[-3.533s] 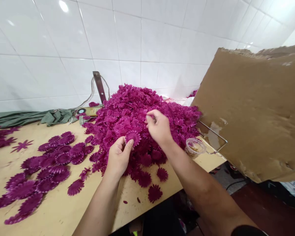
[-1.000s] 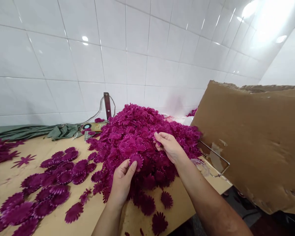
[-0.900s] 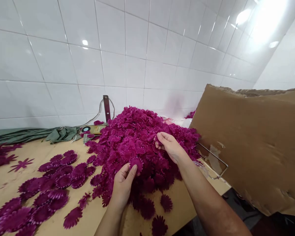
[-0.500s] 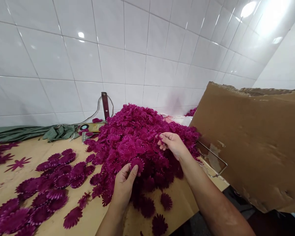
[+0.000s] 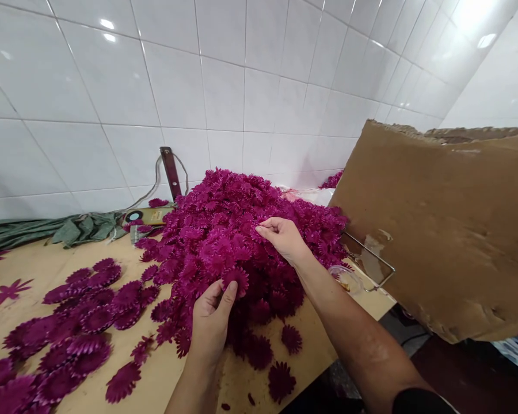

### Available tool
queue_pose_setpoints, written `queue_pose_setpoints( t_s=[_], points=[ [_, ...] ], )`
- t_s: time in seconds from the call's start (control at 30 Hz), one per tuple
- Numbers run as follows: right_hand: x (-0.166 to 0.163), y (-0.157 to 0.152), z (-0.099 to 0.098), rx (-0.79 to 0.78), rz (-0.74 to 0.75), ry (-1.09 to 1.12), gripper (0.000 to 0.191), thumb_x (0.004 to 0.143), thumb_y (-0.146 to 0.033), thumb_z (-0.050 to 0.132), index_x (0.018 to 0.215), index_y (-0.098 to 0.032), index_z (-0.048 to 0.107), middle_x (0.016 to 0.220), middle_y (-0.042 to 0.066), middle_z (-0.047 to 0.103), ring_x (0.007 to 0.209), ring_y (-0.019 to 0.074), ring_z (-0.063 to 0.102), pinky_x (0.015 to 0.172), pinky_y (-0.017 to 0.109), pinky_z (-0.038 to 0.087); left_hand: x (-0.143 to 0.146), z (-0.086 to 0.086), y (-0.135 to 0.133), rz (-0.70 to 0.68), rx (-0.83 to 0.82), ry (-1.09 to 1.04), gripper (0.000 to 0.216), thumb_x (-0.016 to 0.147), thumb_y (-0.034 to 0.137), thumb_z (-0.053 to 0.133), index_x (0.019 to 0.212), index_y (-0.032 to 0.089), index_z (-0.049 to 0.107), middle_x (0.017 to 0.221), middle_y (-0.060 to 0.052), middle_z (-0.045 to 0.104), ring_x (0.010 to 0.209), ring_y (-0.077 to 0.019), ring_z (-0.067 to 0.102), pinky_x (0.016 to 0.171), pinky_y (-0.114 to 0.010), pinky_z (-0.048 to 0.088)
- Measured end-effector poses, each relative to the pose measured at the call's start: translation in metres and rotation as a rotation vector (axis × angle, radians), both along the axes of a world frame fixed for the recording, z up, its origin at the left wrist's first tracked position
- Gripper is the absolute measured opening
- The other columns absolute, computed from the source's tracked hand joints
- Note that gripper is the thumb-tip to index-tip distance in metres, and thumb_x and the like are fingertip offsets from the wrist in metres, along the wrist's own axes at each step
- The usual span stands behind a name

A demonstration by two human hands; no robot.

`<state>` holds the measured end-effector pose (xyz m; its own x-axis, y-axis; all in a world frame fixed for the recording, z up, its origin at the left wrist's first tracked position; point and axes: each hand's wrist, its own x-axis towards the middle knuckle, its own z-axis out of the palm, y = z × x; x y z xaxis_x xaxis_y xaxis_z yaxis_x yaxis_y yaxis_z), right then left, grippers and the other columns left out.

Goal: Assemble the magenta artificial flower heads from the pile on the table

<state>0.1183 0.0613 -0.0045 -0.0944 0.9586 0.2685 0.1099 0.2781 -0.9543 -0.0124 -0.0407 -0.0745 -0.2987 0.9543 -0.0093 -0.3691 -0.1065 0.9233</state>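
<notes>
Shifting right hand (image 5: 285, 240), pinched closed, leftward over magenta flower heap (image 5: 213, 210); gripping scalloped flower disc (image 5: 238, 278) in left hand (image 5: 210, 313).

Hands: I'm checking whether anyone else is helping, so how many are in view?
2: the left hand pinches a magenta flower before the flower pile; the right hand is farther forward, by the pile. No others show.

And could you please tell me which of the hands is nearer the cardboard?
Right. The right hand is at the flower pile, left of the cardboard; the left hand, pinching a flower, is farther left.
</notes>
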Motion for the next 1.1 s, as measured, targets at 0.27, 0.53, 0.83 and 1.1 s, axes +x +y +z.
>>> queue_pose_setpoints(
  t_s=[0.27,0.53,0.83,1.1],
  points=[
    [-0.004,0.003,0.004,0.046,-0.071,-0.158,0.047,0.065,-0.058,0.051,0.046,-0.02,0.032,0.046,-0.006,0.026,0.047,0.0063,0.023,0.048,0.025,0.018,-0.001,-0.002,-0.001,-0.023,0.017,0.027,0.036,0.051,0.048,0.076,0.064,0.016,0.067,0.064,0.0,0.064,0.061,-0.0115,0.054,0.061,-0.023,0.046],
    [-0.019,-0.025,0.005,0.111,0.211,-0.359,0.047,0.073,-0.057,0.045,0.05,-0.02,0.029,0.05,-0.006,0.027,0.049,0.0068,0.025,0.049,0.024,0.021,-0.005,0.007,-0.001,0.112,0.262,0.298,0.017,0.065,0.036,0.069,0.074,0.021,0.07,0.103,-0.005,0.066,0.098,-0.0198,0.057,0.091,-0.03,0.041],
    [-0.028,-0.054,0.002,-0.069,0.429,-0.481,0.054,0.073,-0.063,0.044,0.047,-0.02,0.025,0.046,-0.007,0.022,0.043,0.0049,0.02,0.045,0.024,0.018,-0.011,0.009,-0.015,0.238,0.33,0.426,0.012,0.068,0.028,0.066,0.079,0.023,0.07,0.092,-0.003,0.068,0.087,-0.0187,0.06,0.085,-0.03,0.044],
    [-0.025,-0.065,0.007,-0.137,0.422,-0.204,0.051,0.067,-0.064,0.051,0.052,-0.019,0.032,0.048,-0.009,0.026,0.044,0.0045,0.023,0.045,0.023,0.02,-0.017,0.035,-0.004,0.283,0.168,0.012,0.023,0.055,0.033,0.075,0.064,0.017,0.059,0.06,0.006,0.059,0.053,-0.0071,0.048,0.056,-0.02,0.042]
  ],
)
